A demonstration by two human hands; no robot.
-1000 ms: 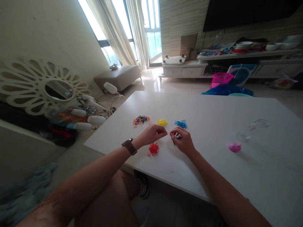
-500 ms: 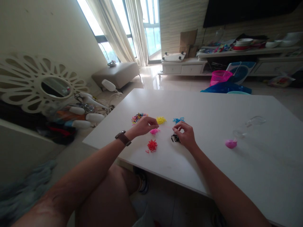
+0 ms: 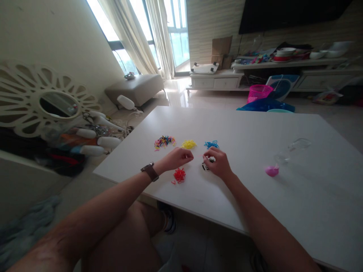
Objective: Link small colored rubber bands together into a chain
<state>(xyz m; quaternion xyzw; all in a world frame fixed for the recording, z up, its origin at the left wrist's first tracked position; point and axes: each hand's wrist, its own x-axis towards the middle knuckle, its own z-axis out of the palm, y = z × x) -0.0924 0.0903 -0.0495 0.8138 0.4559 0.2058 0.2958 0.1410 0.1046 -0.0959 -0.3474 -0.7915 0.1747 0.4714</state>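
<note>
Loosely, left hand (image 3: 177,158) and right hand (image 3: 219,160) curl fingers nearly together by slim, colourful bands (image 3: 179,175), grip unclear.

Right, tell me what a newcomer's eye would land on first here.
Probably the red pile, nearest the white table's front edge, then the yellow pile and blue pile farther back, the blue just past the right hand. After those, the pink basket beyond the table, and the mirror at far left.

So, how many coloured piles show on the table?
5: mixed pile, yellow pile, blue pile across the back; red pile nearer; black pile partly behind the right hand. The left hand may hide more.
</note>
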